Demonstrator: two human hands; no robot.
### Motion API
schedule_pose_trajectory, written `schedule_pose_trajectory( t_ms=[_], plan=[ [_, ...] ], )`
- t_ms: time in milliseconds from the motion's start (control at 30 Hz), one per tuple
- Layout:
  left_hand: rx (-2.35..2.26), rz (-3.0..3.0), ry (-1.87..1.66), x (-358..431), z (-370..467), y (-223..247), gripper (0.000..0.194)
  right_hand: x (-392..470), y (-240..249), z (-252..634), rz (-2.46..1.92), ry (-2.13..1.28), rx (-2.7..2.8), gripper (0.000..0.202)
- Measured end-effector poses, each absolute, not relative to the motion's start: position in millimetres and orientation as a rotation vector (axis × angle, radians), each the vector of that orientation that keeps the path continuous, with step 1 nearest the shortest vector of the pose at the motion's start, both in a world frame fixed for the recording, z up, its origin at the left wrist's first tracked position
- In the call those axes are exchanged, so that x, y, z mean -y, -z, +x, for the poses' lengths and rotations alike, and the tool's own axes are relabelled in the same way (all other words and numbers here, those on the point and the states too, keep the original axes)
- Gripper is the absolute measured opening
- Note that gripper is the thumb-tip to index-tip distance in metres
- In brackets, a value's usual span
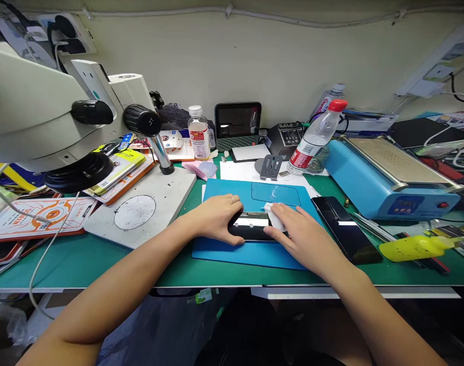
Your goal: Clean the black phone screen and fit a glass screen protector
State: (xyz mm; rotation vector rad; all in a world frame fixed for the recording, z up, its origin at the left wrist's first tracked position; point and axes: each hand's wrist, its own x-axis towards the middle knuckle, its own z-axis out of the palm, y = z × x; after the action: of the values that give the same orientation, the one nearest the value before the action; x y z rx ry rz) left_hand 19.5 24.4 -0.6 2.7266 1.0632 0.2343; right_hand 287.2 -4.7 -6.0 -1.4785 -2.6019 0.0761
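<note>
A dark phone-like device [250,233] with a glossy surface lies sideways on the blue mat [220,250]. Around its left end are the thumb and fingers of my left hand [217,219], gripping it by the edges. My right hand [304,236] presses a white cloth or tissue [276,219] onto the right end of the device, its thumb at the device's surface. A second dark phone [346,229] lies to the right of the mat, beside my right hand.
A microscope [33,117] overhangs the left side, its pale base [171,203] near my left forearm. Right: a blue heating machine [369,188], a yellow bottle [414,248] and thin tools. Behind the mat stand a red-capped bottle [317,134], a metal stand [271,166] and a white-capped bottle [198,134].
</note>
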Motion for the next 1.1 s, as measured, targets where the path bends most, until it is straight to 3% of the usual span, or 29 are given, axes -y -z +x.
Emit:
schedule_pose_trajectory(
  t_ms=[200, 567, 700, 967, 1100],
  plan=[
    [-1.073, 2.729, -0.223, -24, 20, 0, 0.051, 6, 10, 276, -1.387, -0.178, 2.462, 0.051],
    [-1.096, 2.725, -0.194, -23, 19, -1, 0.051, 37, -21, 291, -1.318, -0.386, 1.802, 0.037],
    [-1.087, 2.723, -0.202, -22, 20, 0, 0.052, 45, -11, 279, -1.231, -0.465, 2.072, 0.038],
    [-1.082, 2.736, -0.205, -23, 21, -1, 0.05, 59, 14, 273, -1.046, -0.084, 2.375, 0.036],
    [-1.078, 2.746, -0.206, -23, 20, -1, 0.052, 60, 23, 267, -1.144, -0.056, 2.561, 0.057]
  ],
)
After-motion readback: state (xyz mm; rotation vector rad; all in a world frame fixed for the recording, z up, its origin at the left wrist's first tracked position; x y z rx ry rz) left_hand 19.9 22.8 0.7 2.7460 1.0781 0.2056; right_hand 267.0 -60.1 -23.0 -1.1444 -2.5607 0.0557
